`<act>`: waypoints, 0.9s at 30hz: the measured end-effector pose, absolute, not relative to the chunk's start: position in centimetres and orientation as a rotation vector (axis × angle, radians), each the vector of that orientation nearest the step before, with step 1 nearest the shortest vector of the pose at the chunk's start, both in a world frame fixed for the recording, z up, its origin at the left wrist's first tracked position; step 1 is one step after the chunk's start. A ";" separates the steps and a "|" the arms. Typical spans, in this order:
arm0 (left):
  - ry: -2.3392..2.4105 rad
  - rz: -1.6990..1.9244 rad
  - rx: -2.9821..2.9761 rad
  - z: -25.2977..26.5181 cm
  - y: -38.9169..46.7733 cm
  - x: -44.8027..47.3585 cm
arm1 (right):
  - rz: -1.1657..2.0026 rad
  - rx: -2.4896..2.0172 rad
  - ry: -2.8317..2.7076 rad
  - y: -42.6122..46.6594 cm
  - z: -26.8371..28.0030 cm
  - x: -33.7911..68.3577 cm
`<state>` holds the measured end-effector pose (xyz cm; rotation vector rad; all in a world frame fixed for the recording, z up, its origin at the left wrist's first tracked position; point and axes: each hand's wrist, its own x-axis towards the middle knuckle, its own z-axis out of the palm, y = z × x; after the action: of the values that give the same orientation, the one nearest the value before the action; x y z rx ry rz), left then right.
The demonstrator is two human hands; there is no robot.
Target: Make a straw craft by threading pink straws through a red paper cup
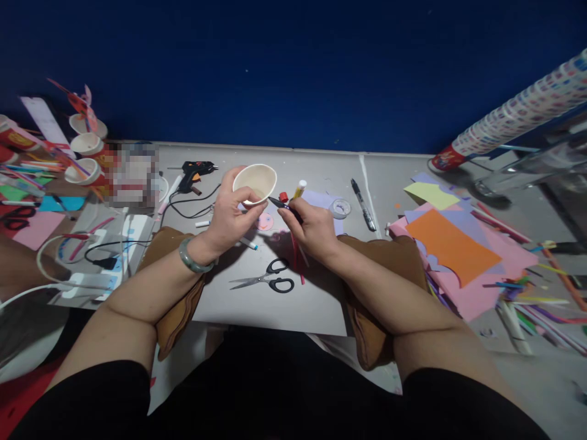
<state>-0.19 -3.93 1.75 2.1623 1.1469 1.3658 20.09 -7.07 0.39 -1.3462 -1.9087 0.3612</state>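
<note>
My left hand (229,211), closed around a white paper cup (263,174), tilts its open mouth toward me. A dark pointed tool (277,203) sits in my right hand (314,229), its tip at the cup's lower right rim; I cannot make out its kind. Close by the right fingers are a red cap (283,197) and a yellow marker with a white end (300,188). Under the hands lies a round pink paper with a drawn smiling face (265,221). Black-handled scissors (268,280) rest on the table, blades pointing left.
A black glue gun (195,174) with its cable lies behind left. Power strips (121,244) and paper cups (87,145) are at the left. Right of my hands are a tape roll (340,209), a black pen (363,205), coloured paper (452,244) and a leaning cup stack (518,110).
</note>
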 end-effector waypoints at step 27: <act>1.116 1.309 2.129 1.7 -4.1 -0.1 | 0.273 -1.363 -1.962 -7.1 0.7 20.4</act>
<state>-0.13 -4.12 1.72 2.1292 1.1162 1.3092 20.36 -7.05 0.69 -1.3628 -1.9620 0.2727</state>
